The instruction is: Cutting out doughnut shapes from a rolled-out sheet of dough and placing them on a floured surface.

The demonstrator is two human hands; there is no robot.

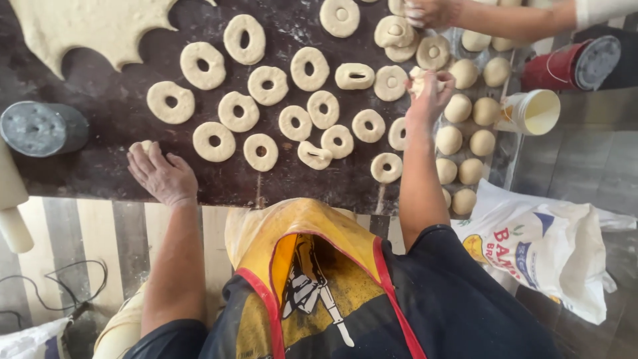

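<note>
My left hand (161, 174) rests on the dark floured board (113, 106) with a small lump of dough (141, 145) under its fingertips. My right hand (430, 95) is raised over the right side of the board and grips a ragged piece of dough (419, 81). Several ring-shaped dough pieces (268, 85) lie in loose rows between the two hands. Round dough balls (449, 139) sit in a column just right of my right hand.
A rolled-out dough sheet with cut-out edges (86, 26) lies at top left. A metal round cutter (41, 127) and a rolling pin (12, 206) are at left. Another person's hand (428, 12) reaches in at top. A white cup (531, 112), red tin (571, 64) and flour bag (545, 246) are right.
</note>
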